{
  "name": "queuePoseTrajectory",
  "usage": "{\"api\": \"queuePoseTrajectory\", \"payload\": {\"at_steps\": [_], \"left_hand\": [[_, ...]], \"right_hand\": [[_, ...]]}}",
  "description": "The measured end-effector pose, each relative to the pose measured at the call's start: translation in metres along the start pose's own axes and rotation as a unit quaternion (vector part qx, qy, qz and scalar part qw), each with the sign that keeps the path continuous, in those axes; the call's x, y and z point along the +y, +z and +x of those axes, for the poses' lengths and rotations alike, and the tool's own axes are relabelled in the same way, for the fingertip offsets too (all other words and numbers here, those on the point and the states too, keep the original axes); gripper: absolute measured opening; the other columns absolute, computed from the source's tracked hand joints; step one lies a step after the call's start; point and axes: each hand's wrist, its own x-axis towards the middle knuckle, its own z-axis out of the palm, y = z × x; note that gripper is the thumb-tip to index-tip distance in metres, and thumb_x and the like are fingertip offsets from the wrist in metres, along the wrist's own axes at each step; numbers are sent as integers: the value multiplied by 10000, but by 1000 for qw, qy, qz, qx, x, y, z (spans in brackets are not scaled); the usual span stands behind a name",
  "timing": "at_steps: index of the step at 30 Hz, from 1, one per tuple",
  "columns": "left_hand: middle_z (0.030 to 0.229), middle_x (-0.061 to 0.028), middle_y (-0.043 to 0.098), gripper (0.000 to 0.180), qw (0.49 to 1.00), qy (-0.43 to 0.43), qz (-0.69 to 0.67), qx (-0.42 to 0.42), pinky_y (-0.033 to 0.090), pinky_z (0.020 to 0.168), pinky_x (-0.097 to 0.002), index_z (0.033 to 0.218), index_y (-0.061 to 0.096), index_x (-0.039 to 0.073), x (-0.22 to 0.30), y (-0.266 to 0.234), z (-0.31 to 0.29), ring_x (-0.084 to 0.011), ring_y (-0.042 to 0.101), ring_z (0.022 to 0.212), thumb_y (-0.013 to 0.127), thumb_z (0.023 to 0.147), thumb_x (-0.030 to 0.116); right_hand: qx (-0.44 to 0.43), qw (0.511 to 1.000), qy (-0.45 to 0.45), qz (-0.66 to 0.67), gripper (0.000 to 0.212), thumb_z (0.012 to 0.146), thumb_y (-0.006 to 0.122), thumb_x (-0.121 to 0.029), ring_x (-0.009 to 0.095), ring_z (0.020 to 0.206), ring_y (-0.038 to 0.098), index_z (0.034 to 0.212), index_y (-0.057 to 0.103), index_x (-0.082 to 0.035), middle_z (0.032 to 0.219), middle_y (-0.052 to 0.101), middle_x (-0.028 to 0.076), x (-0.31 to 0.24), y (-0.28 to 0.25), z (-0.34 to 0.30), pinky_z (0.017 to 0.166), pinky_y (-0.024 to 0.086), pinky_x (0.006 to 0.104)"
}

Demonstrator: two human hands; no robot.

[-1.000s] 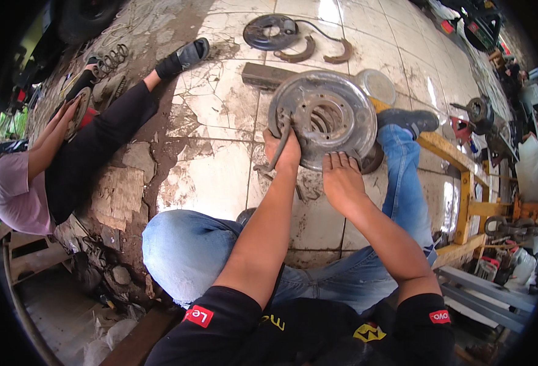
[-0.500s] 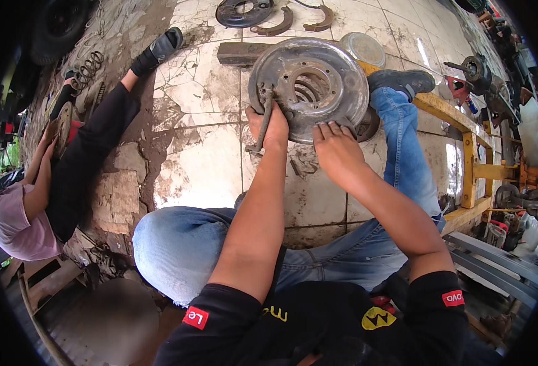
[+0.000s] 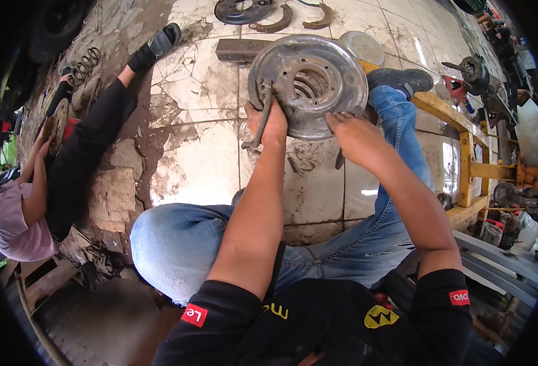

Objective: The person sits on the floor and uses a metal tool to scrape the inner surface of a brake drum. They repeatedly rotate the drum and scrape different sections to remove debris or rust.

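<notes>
A round, grimy metal brake backing plate is tilted up in front of me, with a large centre hole ringed by bolt holes. Curved, coil-like ridges show through that hole. My left hand is closed on the plate's left lower edge, beside a rusty bent lever fixed to it. At the lower right rim, my right hand has its fingers drawn together against the plate's face. A dark narrow piece pokes out below this hand; whether the fingers hold it, I cannot tell.
Behind the plate lie a metal block, two curved brake shoes, a second backing plate and a round lid. A yellow frame stands at right. On the left, a seated co-worker handles a round part.
My right hand has moved right and slightly up along the rim, and its flat fingers have drawn together. The dark piece now shows below it. My left hand keeps its hold.
</notes>
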Motion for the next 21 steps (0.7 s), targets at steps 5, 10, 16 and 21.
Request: {"api": "queuePoseTrajectory", "payload": {"at_steps": [5, 10, 16, 21], "left_hand": [[987, -259, 678, 524, 1000, -13, -10, -8, 488, 886, -470, 1072, 579, -11, 9, -1, -6, -414, 648, 973, 665, 815, 437], [1010, -250, 681, 529, 1000, -11, 5, 0, 489, 887, -467, 1102, 577, -13, 1, 3, -1, -411, 648, 981, 666, 818, 424], [1038, -249, 677, 554, 1000, -15, -8, -3, 486, 902, -464, 1143, 570, -7, -2, -3, 2, -406, 645, 1003, 671, 810, 425], [1150, -271, 642, 598, 1000, -4, 30, 2, 459, 959, -461, 1200, 582, -30, 2, 5, -2, -424, 602, 1093, 673, 822, 425]], "right_hand": [[102, 995, -2, 14, 402, 868, 478, 10, 310, 1259, 536, 1261, 553, 35, 1316, 588, 180, 13, 2, -15, 1072, 410, 418], [128, 990, -43, -40, 401, 891, 490, -43, 301, 1289, 514, 1284, 550, 11, 1332, 585, 159, -1, 42, -11, 1096, 372, 437], [64, 998, -29, -1, 482, 858, 502, -8, 312, 1349, 450, 1339, 521, -8, 1414, 521, 155, -14, 33, -7, 1137, 330, 437], [91, 995, -9, -43, 406, 919, 442, -95, 315, 1297, 504, 1291, 552, 21, 1331, 581, 183, -10, 47, 1, 1106, 337, 475]]}}
